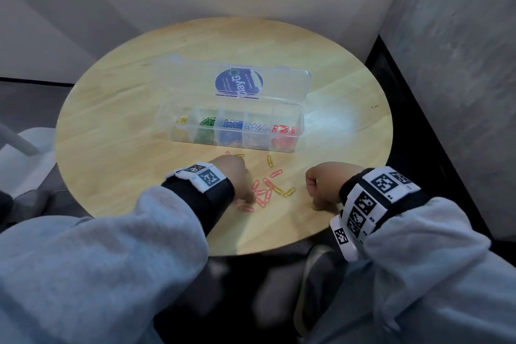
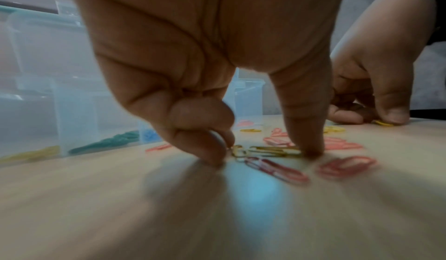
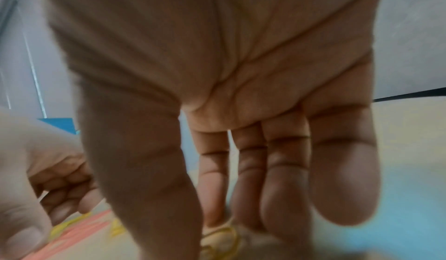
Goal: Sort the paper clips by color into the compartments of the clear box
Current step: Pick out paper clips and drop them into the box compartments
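In the middle of the head view I see the clear box (image 1: 231, 126) on the round wooden table (image 1: 111, 109), its lid (image 1: 237, 81) laid open behind it. The lid carries a blue sticker (image 1: 239, 84) where I can read only "layG"; the smaller print is too blurred. The compartments hold, from left to right in the frame, yellow, green, blue, white and red clips. Loose red and yellow paper clips (image 1: 265, 190) lie below the box, in the lower centre.

My left hand (image 2: 205, 73) pinches a yellow paper clip (image 2: 272, 150) on the table between thumb and curled fingers. My right hand (image 1: 325, 186) touches another yellow clip (image 3: 220, 240) with straight fingers (image 3: 284, 188).
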A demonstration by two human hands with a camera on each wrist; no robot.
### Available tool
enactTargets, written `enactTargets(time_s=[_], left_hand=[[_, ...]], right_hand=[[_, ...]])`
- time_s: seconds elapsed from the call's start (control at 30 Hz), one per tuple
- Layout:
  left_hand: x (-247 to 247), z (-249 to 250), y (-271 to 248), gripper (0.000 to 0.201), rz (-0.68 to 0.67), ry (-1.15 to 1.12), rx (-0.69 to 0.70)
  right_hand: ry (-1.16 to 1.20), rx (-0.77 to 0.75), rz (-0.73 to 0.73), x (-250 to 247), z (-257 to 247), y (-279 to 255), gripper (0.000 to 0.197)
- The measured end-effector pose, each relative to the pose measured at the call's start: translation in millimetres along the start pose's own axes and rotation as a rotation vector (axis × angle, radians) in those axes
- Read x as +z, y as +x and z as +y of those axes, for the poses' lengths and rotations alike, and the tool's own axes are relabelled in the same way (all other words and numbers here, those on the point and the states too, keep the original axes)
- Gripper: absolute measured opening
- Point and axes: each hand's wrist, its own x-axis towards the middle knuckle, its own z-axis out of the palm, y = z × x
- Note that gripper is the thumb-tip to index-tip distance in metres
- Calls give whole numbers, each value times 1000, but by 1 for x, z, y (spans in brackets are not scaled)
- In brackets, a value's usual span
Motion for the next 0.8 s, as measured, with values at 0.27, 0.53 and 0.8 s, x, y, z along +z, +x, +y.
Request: enactTargets(time_s=[0.27,0.53,0.8], left_hand=[[5,-13,-1,34,-2,-131,61],[5,-12,3,22,0,-134,78],[5,-15,7,25,15,-153,55]], right_hand=[[11,-208,79,8,-7,11,11],[136,-220,187,13,-11,21,38],[148,-265,211,13,-18,29,20]])
